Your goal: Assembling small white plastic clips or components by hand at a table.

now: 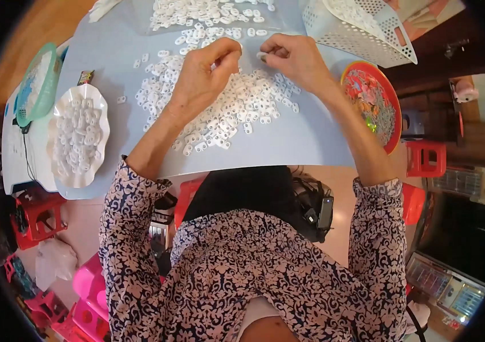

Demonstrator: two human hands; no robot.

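Note:
Small white oval plastic pieces (214,128), each with dark marks like two holes, lie in a loose pile on the pale blue-grey table. Over the pile's left side is my left hand (207,71), its fingers curled together; whatever they hold is hidden. My right hand (299,60) hovers over the right side, thumb and forefinger pinched on a small white piece (261,55). The two hands are apart, fingertips facing each other. More such pieces (211,12) are heaped beyond my hands at the table's far side.
A scalloped white dish (54,128) of white pieces stands at left, near a small wrapper (85,77) and a green basket (54,80). To the right are a perforated white basket (362,40) and a red-rimmed round tray (394,105) of small grey and coloured bits. Red stools (426,158) stand around.

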